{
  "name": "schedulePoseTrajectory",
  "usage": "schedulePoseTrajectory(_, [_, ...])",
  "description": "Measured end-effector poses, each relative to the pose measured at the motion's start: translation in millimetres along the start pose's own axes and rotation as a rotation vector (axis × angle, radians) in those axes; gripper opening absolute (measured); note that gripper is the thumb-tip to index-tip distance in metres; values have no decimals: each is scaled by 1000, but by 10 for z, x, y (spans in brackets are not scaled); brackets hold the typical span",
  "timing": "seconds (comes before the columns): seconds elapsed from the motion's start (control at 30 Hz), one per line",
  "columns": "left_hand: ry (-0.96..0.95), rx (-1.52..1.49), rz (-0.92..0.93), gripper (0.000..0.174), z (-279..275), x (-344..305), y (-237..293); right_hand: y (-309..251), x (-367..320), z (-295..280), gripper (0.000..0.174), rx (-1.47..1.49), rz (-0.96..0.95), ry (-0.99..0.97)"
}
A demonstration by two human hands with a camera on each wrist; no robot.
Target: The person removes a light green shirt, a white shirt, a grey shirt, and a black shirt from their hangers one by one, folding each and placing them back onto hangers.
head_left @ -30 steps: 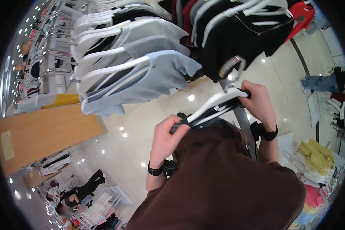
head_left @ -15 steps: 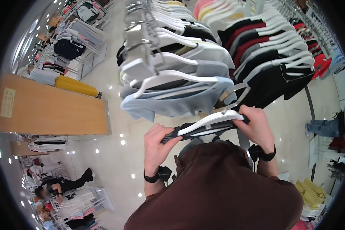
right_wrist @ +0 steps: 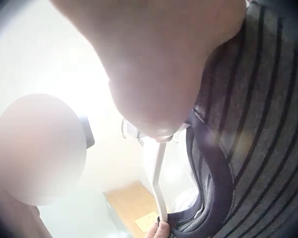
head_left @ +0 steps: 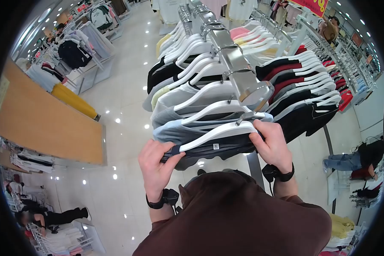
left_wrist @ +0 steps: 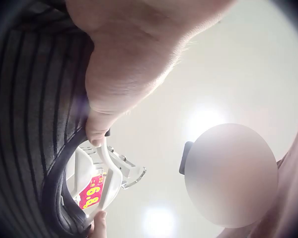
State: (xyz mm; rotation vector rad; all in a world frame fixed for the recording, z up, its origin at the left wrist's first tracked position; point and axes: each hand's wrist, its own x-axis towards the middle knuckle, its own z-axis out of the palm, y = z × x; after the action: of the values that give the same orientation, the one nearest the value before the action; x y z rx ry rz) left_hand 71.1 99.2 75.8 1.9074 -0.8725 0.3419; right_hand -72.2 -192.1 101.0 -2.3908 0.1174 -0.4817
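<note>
A dark grey shirt (head_left: 232, 145) with black stripes and a navy neckband hangs on a white hanger (head_left: 213, 135). My left hand (head_left: 155, 164) pinches one shoulder of shirt and hanger between thumb and fingers. At the other shoulder, my right hand (head_left: 271, 141) grips the hanger and cloth. The metal hook (head_left: 245, 117) stands right at the front end of the chrome rail (head_left: 226, 49). Directly behind hangs a light blue top (head_left: 168, 133) on its own white hanger. The stripes of the shirt (left_wrist: 35, 114) fill one side of both wrist views.
Several tops hang along the rail, and dark and red tops (head_left: 286, 81) fill a parallel rail at right. A wooden panel (head_left: 51, 123) stands at left. People stand beyond on both sides, one in jeans (head_left: 343, 162) at right. Glossy tiles (head_left: 115, 183) cover the floor.
Both hands have brought the shirt on its hanger up to the front of the rail, before the light blue top. The head view has shifted, showing more of the rail.
</note>
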Motion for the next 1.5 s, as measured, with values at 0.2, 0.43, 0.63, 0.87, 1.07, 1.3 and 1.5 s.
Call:
schedulePoseTrajectory(0.2, [-32,-62,-15,27,56,85,-286,99,-18,241,35,-54,89,46])
schedulePoseTrajectory(0.43, [-40,-46,44,28,232,175,-397,283,147,254,34,-146,31,129])
schedulePoseTrajectory(0.63, [-6,-3,55,32,390,210,-492,394,367,221,16,-39,-56,191])
schedulePoseTrajectory(0.87, [-79,-66,-14,25,523,396,-584,415,552,121,34,-144,-157,276])
schedulePoseTrajectory(1.07, [-103,-79,-31,23,596,506,-653,565,639,165,42,-234,-151,271])
schedulePoseTrajectory(1.3, [-64,-79,-119,21,517,267,-735,630,571,298,47,-280,-172,404])
schedulePoseTrajectory(1.5, [-35,-61,-48,21,523,184,-731,669,578,322,50,-284,-183,411])
